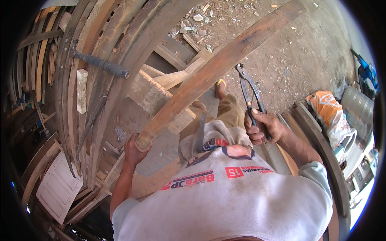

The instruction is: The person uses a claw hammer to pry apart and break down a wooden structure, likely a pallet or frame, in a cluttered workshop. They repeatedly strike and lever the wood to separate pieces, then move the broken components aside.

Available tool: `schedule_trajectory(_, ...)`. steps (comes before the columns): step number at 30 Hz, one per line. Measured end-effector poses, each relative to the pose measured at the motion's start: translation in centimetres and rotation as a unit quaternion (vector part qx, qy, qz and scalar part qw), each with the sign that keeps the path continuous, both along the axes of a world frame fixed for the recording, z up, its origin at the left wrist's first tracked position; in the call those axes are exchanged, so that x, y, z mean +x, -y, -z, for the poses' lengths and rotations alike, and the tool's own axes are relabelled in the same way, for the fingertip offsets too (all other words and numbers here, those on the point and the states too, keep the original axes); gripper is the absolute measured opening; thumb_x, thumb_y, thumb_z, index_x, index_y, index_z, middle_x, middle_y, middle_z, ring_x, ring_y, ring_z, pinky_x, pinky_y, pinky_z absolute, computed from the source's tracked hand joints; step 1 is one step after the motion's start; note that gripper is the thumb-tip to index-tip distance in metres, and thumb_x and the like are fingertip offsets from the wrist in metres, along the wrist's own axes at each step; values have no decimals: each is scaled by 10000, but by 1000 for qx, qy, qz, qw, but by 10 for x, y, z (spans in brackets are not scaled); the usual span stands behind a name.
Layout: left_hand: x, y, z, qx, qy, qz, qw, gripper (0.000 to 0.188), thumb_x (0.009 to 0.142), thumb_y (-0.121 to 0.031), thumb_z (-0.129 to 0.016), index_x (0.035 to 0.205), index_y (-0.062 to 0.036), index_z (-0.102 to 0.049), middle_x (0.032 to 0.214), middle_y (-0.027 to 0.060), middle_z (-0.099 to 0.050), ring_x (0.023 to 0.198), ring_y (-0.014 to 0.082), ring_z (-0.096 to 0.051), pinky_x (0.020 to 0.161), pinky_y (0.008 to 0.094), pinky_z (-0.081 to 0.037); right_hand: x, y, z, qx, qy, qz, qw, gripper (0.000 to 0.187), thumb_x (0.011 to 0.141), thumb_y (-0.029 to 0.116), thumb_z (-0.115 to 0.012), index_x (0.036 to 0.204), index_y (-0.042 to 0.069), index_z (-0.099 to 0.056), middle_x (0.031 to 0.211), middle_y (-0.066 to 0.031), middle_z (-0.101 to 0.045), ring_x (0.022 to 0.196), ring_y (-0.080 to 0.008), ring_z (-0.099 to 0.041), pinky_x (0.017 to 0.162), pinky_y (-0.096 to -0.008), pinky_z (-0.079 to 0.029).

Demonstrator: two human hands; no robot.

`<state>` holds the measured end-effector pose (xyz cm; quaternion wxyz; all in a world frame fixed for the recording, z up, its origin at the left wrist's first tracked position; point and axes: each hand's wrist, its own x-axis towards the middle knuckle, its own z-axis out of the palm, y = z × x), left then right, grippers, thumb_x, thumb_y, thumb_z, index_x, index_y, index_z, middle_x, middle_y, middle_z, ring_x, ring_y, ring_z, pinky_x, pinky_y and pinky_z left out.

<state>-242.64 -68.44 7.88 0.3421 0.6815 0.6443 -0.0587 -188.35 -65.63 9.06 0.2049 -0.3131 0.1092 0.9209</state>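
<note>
Dirt yard, left hand [134, 149] fingers gripping plank [217, 68] end, right hand [263, 126] fingers around pincers [251, 94]

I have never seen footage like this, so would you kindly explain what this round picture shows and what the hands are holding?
There is no machine here: a person wears a wide fisheye camera on the head, looking down at their own body, so straight edges bend. The left hand grips the near end of a long wooden plank that slants up to the right. The right hand holds pincers, jaws pointing toward the plank. On the left, a hammer rests among curved wooden ribs. Below lies a dirt floor with debris, and an orange sack sits on the right.
</note>
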Motion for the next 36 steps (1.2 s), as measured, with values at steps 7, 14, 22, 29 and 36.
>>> schedule_trajectory(7, -3, -4, -4, -11, -16, 28, 999, 614, 756, -349, -930, 1131, -25, -565, 893, 254, -724, 851, 457, -733, 719, 519, -579, -84, 14, -15, 9, 131, 145, 981, 467, 1078, 536, -526, 1013, 74, -541, 751, -20, -432, 559, -120, -383, 517, -319, -390)
schedule_trajectory(14, -12, -3, 1, -36, -5, 18, 999, 622, 767, -352, -922, 1147, -17, -559, 885, 268, -721, 854, 471, -732, 728, 533, -579, -141, 7, -17, 22, 194, 245, 950, 463, 1077, 522, -555, 1032, 61, -540, 774, -36, -488, 613, -145, -471, 548, -332, -440)
schedule_trajectory(22, -4, -21, 0, -16, 35, -9, 999, 555, 787, -320, -906, 1127, 13, -619, 962, 277, -734, 926, 472, -730, 787, 516, -576, -207, -9, 9, 68, 189, 415, 887, 421, 1066, 498, -585, 1062, 80, -536, 809, -35, -522, 636, -173, -492, 606, -369, -452)
schedule_trajectory(29, -4, -6, -12, -91, 138, -26, 986, 679, 917, -326, -805, 1484, -49, -555, 1399, 212, -649, 1277, 356, -620, 1045, 436, -495, -192, -2, 22, 135, 228, 352, 898, 300, 1077, 359, -581, 1080, 66, -519, 878, -74, -619, 682, -212, -635, 635, -404, -561)
schedule_trajectory(36, -6, -7, 18, -52, 50, 15, 997, 661, 936, -406, -768, 1438, -16, -585, 1375, 217, -659, 1240, 360, -638, 1009, 437, -511, -129, 23, 27, 171, 168, 328, 914, 189, 1049, 173, -503, 1175, 37, -538, 988, -105, -661, 829, -238, -687, 755, -412, -585)
